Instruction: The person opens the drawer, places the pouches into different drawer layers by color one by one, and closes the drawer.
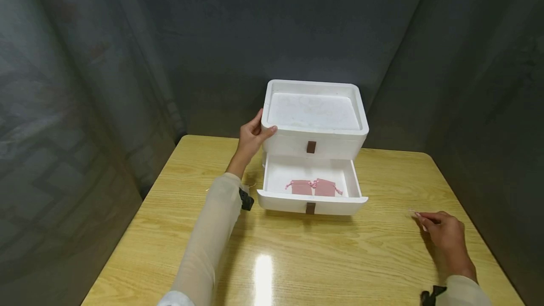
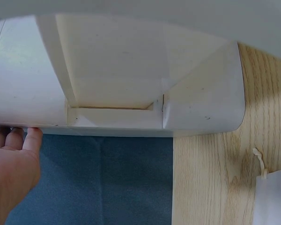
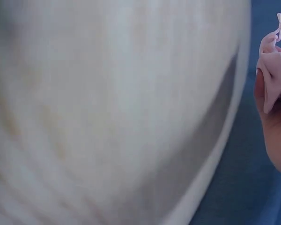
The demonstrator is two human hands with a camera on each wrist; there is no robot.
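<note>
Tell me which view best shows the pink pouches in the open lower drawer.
The head view: both pink pouches lie side by side in the open drawer. The left wrist view shows only the white box's side; the right wrist view is mostly blur.

A yellow wooden table (image 1: pixel 297 259) stands within dark grey curtain walls (image 1: pixel 106 60).
</note>
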